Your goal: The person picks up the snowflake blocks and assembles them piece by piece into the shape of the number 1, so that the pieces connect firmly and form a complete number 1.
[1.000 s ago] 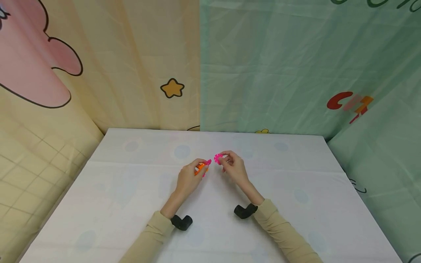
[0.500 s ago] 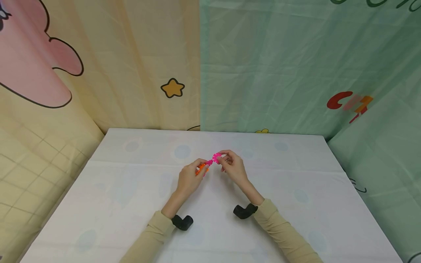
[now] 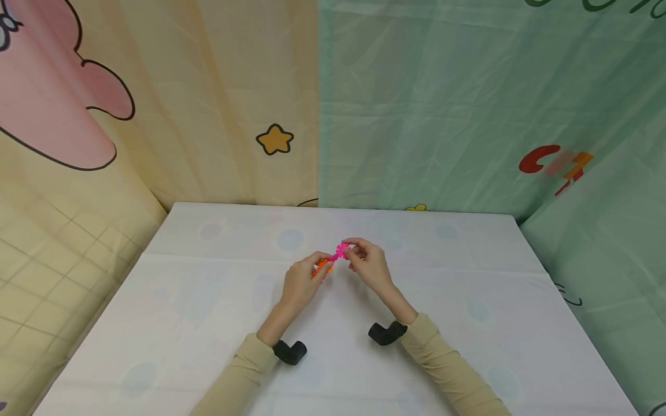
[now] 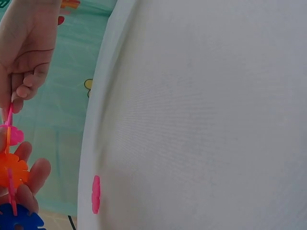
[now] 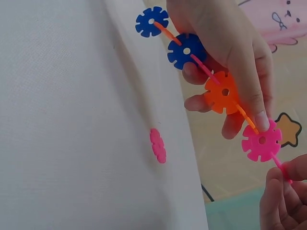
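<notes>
In the head view my left hand (image 3: 300, 283) grips a chain of slotted plastic snowflake discs. The right wrist view shows the chain running from blue discs (image 5: 187, 51) past an orange disc (image 5: 224, 92) to a pink disc (image 5: 262, 140), with edge-on discs linking them. The left thumb presses on that pink disc. My right hand (image 3: 372, 267) pinches another pink disc (image 3: 341, 250), turned edge-on in the right wrist view. Its edge meets the chain's end disc; how deep the slots sit is hidden by fingers.
A loose pink disc (image 4: 96, 194) lies on the white-covered table (image 3: 447, 370). Black wrist mounts (image 3: 289, 352) stick out inward from both sleeves. Printed curtains (image 3: 416, 115) hang behind the table and at both sides.
The right hand's pink disc has moved slightly left, from apart from the chain's end disc to touching it. The left hand has shifted a little to the right.
</notes>
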### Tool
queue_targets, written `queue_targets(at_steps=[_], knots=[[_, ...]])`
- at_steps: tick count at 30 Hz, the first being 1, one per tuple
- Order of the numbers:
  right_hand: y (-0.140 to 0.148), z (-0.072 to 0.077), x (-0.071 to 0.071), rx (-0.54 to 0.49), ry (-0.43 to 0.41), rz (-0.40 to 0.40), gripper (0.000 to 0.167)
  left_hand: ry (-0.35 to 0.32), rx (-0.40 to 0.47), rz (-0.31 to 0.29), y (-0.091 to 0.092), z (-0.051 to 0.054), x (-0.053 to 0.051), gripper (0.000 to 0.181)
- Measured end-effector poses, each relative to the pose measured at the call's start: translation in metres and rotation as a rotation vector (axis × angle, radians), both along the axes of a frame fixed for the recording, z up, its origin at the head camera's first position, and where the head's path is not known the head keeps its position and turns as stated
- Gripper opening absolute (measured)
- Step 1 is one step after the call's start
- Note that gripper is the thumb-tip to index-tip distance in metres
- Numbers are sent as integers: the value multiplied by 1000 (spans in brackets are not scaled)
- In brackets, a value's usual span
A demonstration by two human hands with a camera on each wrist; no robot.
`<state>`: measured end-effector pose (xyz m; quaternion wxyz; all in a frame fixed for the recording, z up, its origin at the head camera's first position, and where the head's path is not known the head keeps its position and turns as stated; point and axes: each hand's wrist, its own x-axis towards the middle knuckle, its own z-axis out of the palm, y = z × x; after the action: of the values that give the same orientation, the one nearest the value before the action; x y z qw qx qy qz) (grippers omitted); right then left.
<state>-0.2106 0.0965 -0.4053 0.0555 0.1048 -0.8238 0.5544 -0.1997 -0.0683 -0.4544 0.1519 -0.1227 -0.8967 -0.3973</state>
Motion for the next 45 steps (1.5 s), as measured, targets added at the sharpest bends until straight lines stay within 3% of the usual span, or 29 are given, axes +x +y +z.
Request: queue_targets(at_steps=[5, 14, 26, 37, 45], knots=[[0, 1, -1, 12, -13, 4, 20, 2, 14, -12, 2, 0, 1, 20], [-1, 4, 6, -51, 41, 4, 20, -10, 59, -3, 6, 1, 1, 19], [-5, 1, 7, -94, 35, -26, 20, 10, 95, -17, 7, 1, 1, 18], [-7, -5, 10, -149, -12, -77, 21, 25, 84, -19, 8, -5, 2, 22], [-6, -38, -10, -169, -24, -86, 19, 33, 85, 1, 8, -7, 4, 23]])
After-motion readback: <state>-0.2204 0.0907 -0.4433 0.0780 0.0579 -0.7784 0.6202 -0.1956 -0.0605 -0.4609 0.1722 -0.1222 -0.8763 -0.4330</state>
